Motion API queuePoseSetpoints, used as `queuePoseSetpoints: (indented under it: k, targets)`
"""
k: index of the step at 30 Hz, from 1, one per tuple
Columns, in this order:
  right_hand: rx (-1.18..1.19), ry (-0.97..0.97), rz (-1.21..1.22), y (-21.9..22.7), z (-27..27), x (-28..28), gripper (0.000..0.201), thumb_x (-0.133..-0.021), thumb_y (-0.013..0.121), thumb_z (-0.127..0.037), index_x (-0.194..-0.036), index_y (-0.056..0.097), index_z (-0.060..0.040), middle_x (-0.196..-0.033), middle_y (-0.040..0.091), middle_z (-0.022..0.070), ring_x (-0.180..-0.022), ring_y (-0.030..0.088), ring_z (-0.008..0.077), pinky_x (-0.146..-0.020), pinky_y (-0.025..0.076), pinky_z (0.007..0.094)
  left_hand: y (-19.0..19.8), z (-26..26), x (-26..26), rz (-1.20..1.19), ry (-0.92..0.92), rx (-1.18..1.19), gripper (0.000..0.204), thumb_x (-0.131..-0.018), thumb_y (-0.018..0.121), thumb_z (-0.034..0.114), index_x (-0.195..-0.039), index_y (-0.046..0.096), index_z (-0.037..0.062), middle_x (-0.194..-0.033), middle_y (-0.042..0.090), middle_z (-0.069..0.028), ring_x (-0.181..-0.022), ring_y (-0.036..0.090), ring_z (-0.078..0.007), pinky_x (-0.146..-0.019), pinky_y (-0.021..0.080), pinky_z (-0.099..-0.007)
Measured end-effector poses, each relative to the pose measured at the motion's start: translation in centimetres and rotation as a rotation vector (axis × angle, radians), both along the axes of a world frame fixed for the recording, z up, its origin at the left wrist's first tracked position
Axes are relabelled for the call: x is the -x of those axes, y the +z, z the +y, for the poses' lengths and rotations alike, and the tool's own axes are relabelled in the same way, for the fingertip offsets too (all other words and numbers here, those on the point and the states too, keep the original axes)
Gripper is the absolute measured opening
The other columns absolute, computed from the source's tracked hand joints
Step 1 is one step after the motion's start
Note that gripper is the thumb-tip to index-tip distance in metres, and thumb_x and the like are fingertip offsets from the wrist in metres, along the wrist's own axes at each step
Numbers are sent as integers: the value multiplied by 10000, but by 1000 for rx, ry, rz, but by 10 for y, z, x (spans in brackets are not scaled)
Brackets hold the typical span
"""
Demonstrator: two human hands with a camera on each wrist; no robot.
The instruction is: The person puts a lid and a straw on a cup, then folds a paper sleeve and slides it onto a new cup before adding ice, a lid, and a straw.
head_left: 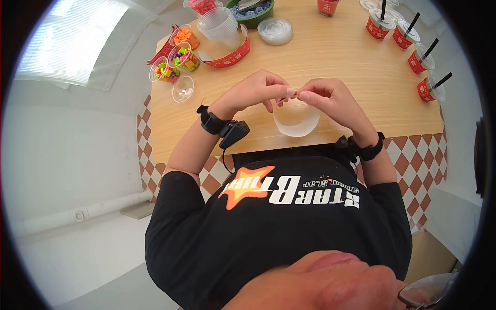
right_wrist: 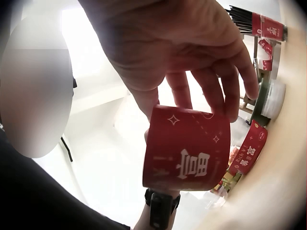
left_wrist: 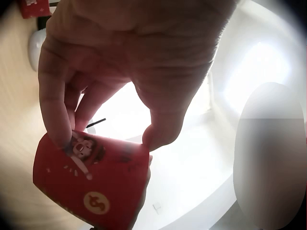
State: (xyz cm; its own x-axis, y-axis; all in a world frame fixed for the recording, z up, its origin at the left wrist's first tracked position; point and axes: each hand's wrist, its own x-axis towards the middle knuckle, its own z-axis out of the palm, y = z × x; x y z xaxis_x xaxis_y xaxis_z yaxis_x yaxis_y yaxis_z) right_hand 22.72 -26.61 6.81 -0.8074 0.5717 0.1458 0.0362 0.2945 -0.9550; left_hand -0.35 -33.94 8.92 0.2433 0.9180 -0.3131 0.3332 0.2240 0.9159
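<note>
A curved paper band, red outside and white inside (head_left: 298,127), hangs between both hands near the table's front edge. My left hand (head_left: 266,91) and right hand (head_left: 333,99) meet at its far side, pinching it with thumbs and fingertips. In the left wrist view, the red printed face (left_wrist: 98,179) shows a cartoon figure; the left hand (left_wrist: 110,57) has fingers and thumb on its upper edge. The right wrist view shows white lettering on the band (right_wrist: 165,148), with the right hand (right_wrist: 187,52) gripping its top edge. Whether its ends overlap I cannot tell.
Clear cups with colourful pieces (head_left: 186,58), a cup stack (head_left: 218,23) beside a red band (head_left: 230,58), a green bowl (head_left: 253,18) and lids (head_left: 275,31) stand far left to centre. A loose lid (head_left: 183,89) lies nearer. Red-wrapped cups with black straws (head_left: 377,28) line the right.
</note>
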Motion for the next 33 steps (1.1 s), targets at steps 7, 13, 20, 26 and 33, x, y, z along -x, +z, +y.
queuePoseSetpoints:
  k: [7, 13, 20, 26, 33]
  targets:
    - [-140, -62, -85, 1, 4, 3, 325, -956, 595, -310, -962, 724, -12, -750, 673, 136, -677, 625, 199, -640, 463, 335, -12, 10, -7, -218, 133, 158, 466, -945, 600, 475, -940, 717, 24, -777, 668, -35, -665, 602, -73, -544, 489, -210]
    - [-440, -163, -180, 3, 0, 4, 208, -893, 626, -233, -895, 726, -50, -778, 690, 135, -678, 645, 304, -625, 492, 384, -15, 13, -8, -42, 47, 114, 461, -955, 571, 464, -990, 711, 26, -832, 654, -28, -720, 608, -95, -576, 494, -231]
    - [-681, -353, -206, -1, -11, 6, 150, -831, 666, -191, -904, 712, -70, -817, 708, 118, -739, 671, 288, -669, 527, 367, -11, 8, -12, -37, 75, 33, 413, -945, 618, 400, -1063, 681, 9, -856, 646, -23, -790, 607, -85, -583, 498, -237]
    - [-320, 19, 116, 21, 3, -13, 323, -783, 745, -138, -1050, 628, 2, -1215, 660, 181, -1122, 638, 292, -979, 476, 365, 13, -17, -26, 141, 53, -493, 453, -818, 774, 228, -1179, 640, -11, -1055, 638, -73, -962, 614, -139, -669, 551, -247]
    - [-304, 91, 194, 20, 4, -15, 356, -788, 773, -133, -1075, 596, -17, -1171, 623, 149, -1081, 606, 272, -969, 463, 365, 24, -20, -24, 268, 2, -667, 528, -724, 828, 184, -1183, 646, -2, -1084, 629, -105, -986, 631, -181, -688, 572, -260]
